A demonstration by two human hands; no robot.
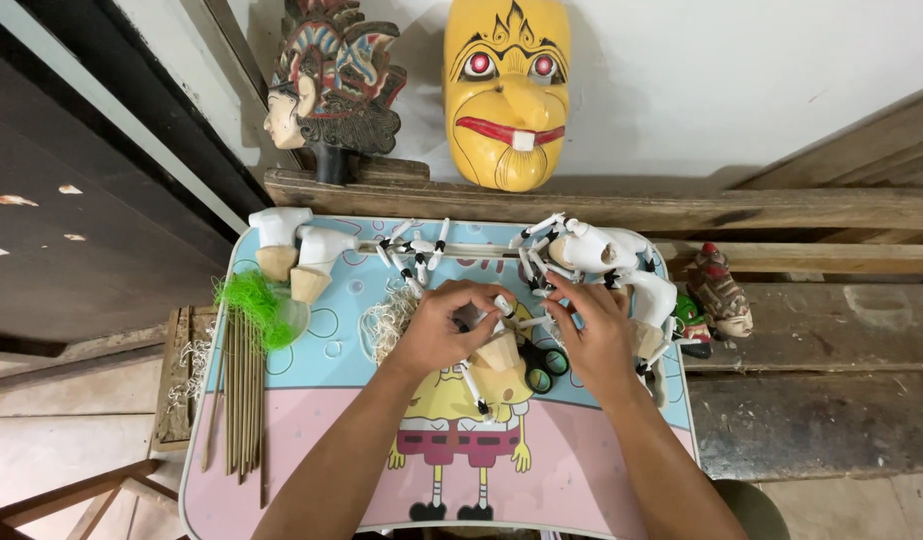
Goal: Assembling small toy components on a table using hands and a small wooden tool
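Hands meet at counter [312, 440] centre. Left hand [437, 330] palm down, fingers clamped on white puppet [499, 345] w/ tan cone base. Right hand [597, 340] opposite, fingers pinched on same puppet's thin limb. Scissors [544, 365] just beside, under right hand. More white puppets [602, 255] piled behind; sticks [244, 390] at left.

Even, soft indoor light, sharp view

No glare; faint shadows under the hands; the white wall [742, 80] is brightest, the left edge dim, and straight lines bow towards the corners.
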